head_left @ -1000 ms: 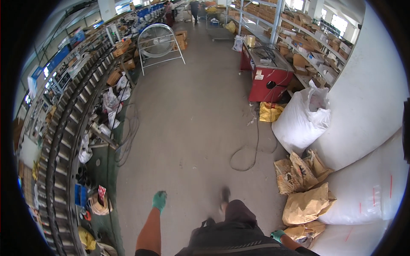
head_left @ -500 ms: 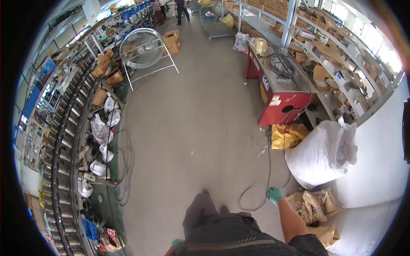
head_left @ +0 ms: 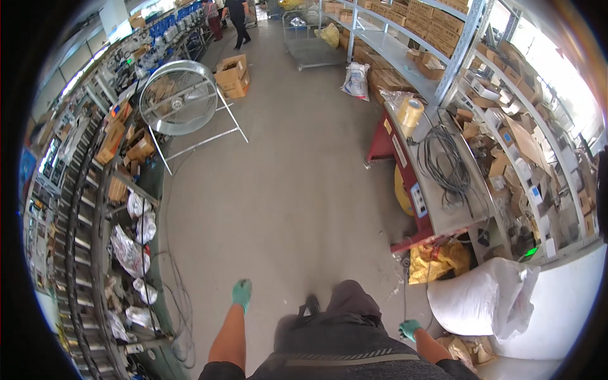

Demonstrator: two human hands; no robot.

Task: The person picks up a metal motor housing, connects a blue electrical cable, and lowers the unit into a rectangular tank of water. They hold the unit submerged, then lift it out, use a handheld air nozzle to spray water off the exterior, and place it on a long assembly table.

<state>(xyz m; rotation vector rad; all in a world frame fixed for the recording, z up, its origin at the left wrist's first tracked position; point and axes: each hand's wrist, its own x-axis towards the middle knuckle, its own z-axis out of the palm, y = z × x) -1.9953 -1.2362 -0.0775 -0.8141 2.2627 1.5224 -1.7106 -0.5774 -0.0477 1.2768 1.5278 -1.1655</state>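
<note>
My left hand, in a green glove, swings forward over the grey floor. Its fingers are loosely bent, and I see nothing in them. On the other side, low by my hip, hangs my right hand, gloved in green too. Its fingers are slightly curled and partly apart, with nothing visible in them. A thin cable on the floor passes close to the right hand. Nearest to that hand are a large white sack and some brown paper sacks. Neither hand appears to touch anything.
A roller conveyor runs along the left, with plastic bags beside it. Ahead stand a large round fan and a cardboard box. On the right are a red-sided machine table and shelving. Two people are far ahead near a cart.
I have advanced along the aisle; the fan and machine table are closer. My left hand has swung forward into fuller view, while the right has dropped back toward my body.
</note>
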